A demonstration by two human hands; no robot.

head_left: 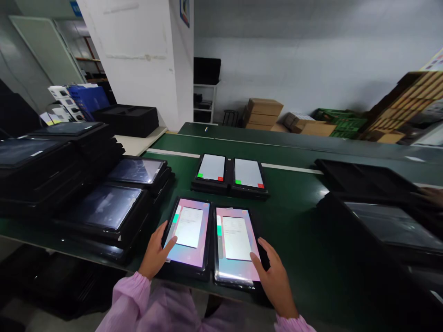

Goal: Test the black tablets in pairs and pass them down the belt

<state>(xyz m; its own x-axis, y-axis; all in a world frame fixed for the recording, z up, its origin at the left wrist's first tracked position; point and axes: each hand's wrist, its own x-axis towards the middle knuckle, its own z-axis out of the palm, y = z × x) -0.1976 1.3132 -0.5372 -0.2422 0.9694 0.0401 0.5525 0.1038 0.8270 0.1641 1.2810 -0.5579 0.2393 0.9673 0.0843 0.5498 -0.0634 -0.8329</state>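
Note:
Two lit tablets lie side by side in a black foam tray in front of me, each with a pink and blue screen and a white window. My left hand (156, 251) is at the left edge of the left tablet (204, 230), its thumb over the screen and its fingers apart. At the right edge of the right tablet (244, 271) is my right hand (273, 272), fingers stretched out and thumb at the white window. Whether either thumb presses the glass I cannot tell. Behind, two more tablets (212, 165) (247, 172) show white screens with green and red corners.
Black trays with dark tablets (104, 205) are stacked on the left of the green table (294, 216). More trays (367, 177) and a dark tablet (394, 223) stand at right, near another person's hand (432, 196). Cardboard boxes (265, 113) are by the wall.

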